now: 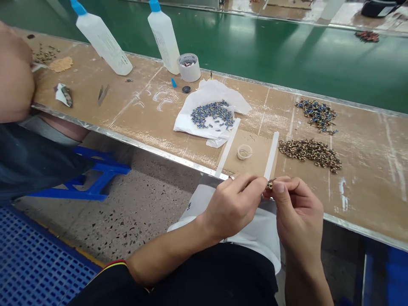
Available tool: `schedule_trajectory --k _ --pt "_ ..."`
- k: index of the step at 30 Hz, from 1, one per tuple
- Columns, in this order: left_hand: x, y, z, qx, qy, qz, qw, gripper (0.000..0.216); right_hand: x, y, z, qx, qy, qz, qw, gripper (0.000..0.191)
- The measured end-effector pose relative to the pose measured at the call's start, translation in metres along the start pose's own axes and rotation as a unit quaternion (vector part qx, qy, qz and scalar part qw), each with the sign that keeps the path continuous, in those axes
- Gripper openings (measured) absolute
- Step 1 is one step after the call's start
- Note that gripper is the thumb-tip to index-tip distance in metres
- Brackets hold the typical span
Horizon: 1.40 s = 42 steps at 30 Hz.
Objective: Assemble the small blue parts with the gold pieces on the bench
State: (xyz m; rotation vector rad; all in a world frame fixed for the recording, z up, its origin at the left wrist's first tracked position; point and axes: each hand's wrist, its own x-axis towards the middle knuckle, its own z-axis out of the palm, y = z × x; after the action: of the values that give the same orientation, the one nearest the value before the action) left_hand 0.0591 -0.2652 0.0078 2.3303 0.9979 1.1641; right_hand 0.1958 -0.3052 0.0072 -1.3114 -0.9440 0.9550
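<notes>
At the table's front edge, my left hand (234,206) and my right hand (296,208) meet with fingertips pinched. Between thumb and forefinger of the right hand is a small brass-coloured metal part (270,184). The left fingertips press together right beside that part; what they hold is hidden. Just beyond my hands, a small clear plastic cup (244,152) with a thin stick in it stands on a taped cardboard piece (256,142). Behind it, small blue-and-brass parts (213,111) lie on white paper (188,123). To the right lies a pile of brown-and-brass parts (310,154).
Another blue pile (315,114) lies at the right. Two white bottles (103,42) with blue caps and a tape roll (189,68) stand along the back. Beyond runs a green belt (255,51). At left, a person's arm (14,76) rests near tweezers (103,94).
</notes>
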Motion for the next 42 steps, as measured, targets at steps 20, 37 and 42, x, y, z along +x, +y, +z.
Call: schedule_trajectory --k 20,37,42 --pt "-0.01 0.018 -0.01 -0.182 -0.064 -0.148 0.97 0.01 -0.008 0.001 -0.024 -0.159 -0.075 -0.131 0.976 0.004" --pt "-0.007 0.008 -0.013 -0.382 -0.106 -0.34 0.853 0.008 0.001 0.002 -0.012 -0.265 -0.094 -0.165 0.945 0.009" --pt "-0.008 0.001 -0.012 -0.38 -0.112 -0.346 0.851 0.011 0.01 0.001 -0.017 -0.295 -0.149 -0.192 0.924 0.011"
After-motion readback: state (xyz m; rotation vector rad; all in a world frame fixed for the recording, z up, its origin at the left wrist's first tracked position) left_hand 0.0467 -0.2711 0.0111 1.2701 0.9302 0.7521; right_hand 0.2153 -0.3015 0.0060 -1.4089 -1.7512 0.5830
